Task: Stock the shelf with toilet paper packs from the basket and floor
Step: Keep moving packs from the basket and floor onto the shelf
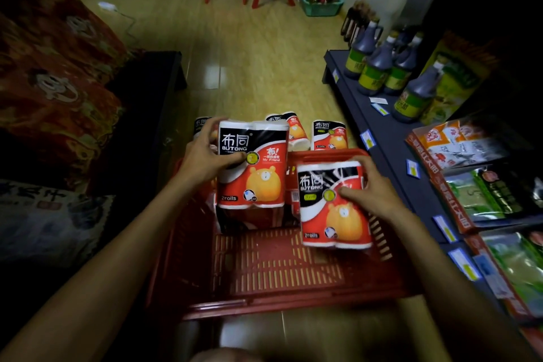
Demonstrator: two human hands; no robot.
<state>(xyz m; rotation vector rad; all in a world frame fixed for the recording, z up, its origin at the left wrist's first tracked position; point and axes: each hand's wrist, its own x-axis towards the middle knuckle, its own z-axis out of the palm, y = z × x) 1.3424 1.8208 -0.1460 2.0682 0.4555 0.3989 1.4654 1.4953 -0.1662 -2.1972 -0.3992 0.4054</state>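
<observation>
Toilet paper pack point(252, 164) | red-black-white wrap, orange bear | left hand point(205, 156) grips

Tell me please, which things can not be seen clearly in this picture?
- Head view: the rest of the basket load, hidden behind the pack in the left hand and the pack in the right hand.
- Head view: the floor pack at far left, mostly covered by the left hand's fingers.
- Head view: price tags on the shelf, print too small.
</observation>
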